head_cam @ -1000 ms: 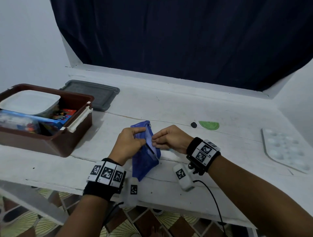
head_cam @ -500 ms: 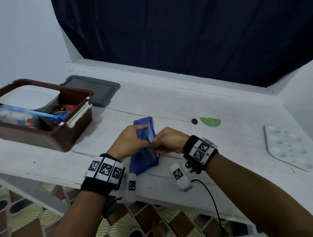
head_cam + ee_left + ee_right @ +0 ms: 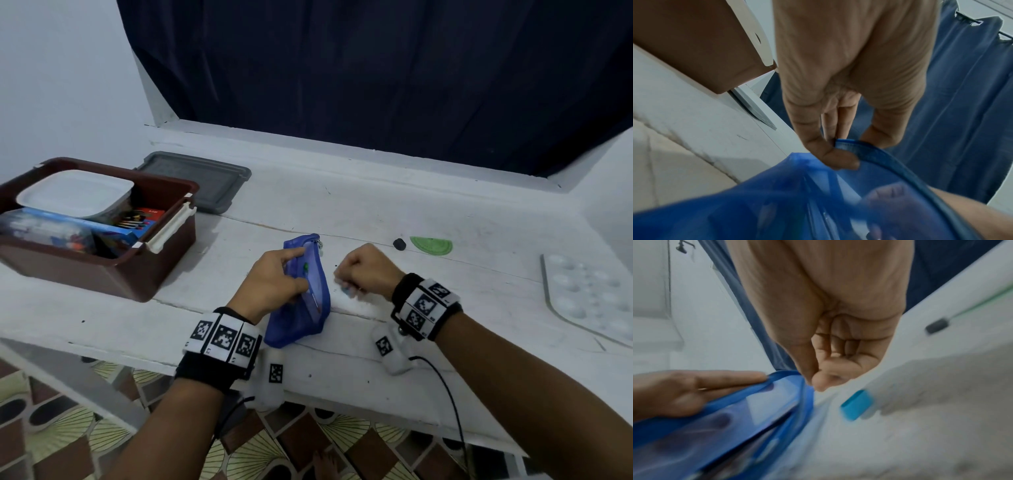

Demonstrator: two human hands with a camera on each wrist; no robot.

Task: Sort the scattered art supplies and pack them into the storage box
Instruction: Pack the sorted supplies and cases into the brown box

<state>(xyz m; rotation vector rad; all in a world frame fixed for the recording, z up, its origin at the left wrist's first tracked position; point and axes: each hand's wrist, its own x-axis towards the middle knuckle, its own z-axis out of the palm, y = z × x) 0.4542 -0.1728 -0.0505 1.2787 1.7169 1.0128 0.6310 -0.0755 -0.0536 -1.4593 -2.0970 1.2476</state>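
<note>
- Blue mesh pouch (image 3: 301,294) lies on the white table (image 3: 445,219), near its front edge, well right of the brown storage box (image 3: 164,270).
- Left hand (image 3: 270,284) grasps the pouch: thumb and fingers pinch the bound rim of its open mouth, seen close in the left wrist view (image 3: 851,155).
- Right hand (image 3: 366,270) sits just right of the pouch, fingers curled in; the blurred wrist view shows nothing in it. A small blue piece (image 3: 857,404) lies on the table directly below it.
- Handling, as judged: pouch is light, limp, see-through; it sags and could spill from the open mouth. Best taken by the stiffer zip rim, mouth kept up.
- Small piece looks hard and light; a fingertip pinch should do.
- Room: open tabletop between pouch and box. The box already holds a white container (image 3: 75,192) and packets, so free space inside looks tight.
- Black eraser (image 3: 399,244), green protractor (image 3: 431,246) and paint palette (image 3: 589,294) lie further right, unpacked.
</note>
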